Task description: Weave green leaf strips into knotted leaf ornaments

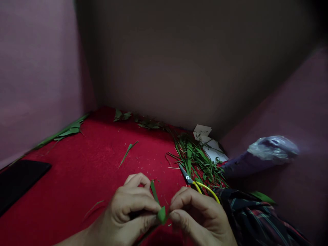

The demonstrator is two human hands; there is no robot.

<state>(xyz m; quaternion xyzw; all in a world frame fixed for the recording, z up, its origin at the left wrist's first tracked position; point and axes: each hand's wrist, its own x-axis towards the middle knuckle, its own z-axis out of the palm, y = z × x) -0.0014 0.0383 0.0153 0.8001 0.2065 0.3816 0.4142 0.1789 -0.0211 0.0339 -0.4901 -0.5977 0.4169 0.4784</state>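
Holding a narrow, bright-green, seemingly folded leaf strip low and centrally over the red floor covering, clamped between thumb and forefinger of the left hand. Bringing bunched fingertips of the right hand right beside it; cannot tell whether pinching it too. Probably light, pliant, easily torn; best gripped flat, beside the fold. Farther right, possibly a purple, tube-like container under crumpled clear plastic; cannot make out any contents.
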